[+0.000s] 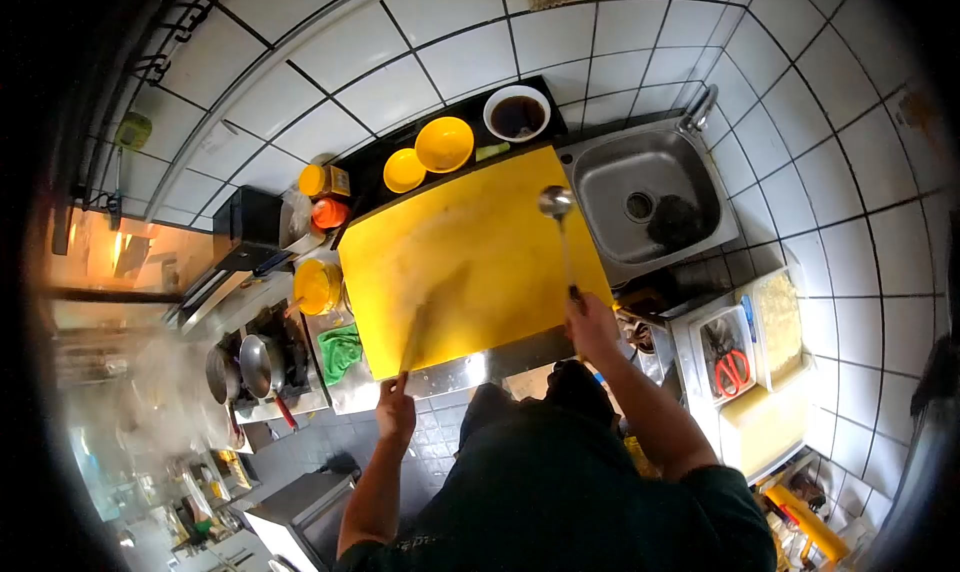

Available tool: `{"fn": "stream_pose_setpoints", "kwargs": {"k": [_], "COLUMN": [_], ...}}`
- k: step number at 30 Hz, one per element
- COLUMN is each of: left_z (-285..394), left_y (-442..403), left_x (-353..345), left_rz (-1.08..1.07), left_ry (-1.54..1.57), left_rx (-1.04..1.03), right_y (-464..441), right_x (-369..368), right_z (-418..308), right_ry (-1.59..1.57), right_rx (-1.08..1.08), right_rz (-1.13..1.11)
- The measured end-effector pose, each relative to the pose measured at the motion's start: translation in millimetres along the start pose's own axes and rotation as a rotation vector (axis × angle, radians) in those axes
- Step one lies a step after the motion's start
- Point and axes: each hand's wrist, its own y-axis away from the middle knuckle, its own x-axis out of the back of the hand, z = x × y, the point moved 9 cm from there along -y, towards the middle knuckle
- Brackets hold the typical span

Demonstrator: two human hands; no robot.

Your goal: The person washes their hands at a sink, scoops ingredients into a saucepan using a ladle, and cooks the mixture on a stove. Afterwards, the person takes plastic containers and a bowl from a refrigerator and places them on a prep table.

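Observation:
My left hand (396,412) is closed around the handle of what looks like a knife (413,337), seen nearly edge-on and somewhat blurred. Its blade points away from me over the near left part of a large yellow cutting board (480,242). On the other side, my right hand (592,329) grips a metal ladle (556,203) by its handle. The ladle's bowl is above the board's far right edge, close to the sink. Whether either utensil touches the board I cannot tell.
Behind the board are two yellow bowls (444,145) and a white bowl of dark liquid (519,115). A steel sink (640,164) holds a dark scrubber (677,222). Leftward are a green cloth (340,352) and pans (262,366); rightward, red scissors (732,372) in a container.

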Motion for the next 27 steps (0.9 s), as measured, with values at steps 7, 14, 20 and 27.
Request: {"fn": "stream_pose_setpoints", "kwargs": {"k": [7, 14, 20, 27], "left_z": [-56, 90, 131, 93], "left_y": [-20, -47, 38, 107], "left_x": [15, 98, -17, -157], "left_rz": [0.012, -0.351, -1.184, -1.176], "left_ry": [1.006, 1.357, 0.956, 0.313], "left_rx": [0.405, 0.027, -0.098, -0.415], "right_y": [-5, 160, 326, 441], "right_x": [-102, -67, -72, -161], "right_z": [-53, 40, 216, 368], "right_ry": [0.355, 0.324, 0.461, 0.223], "right_rx": [0.471, 0.27, -0.238, -0.814], "right_rz": [0.311, 0.543, 0.574, 0.102]}}
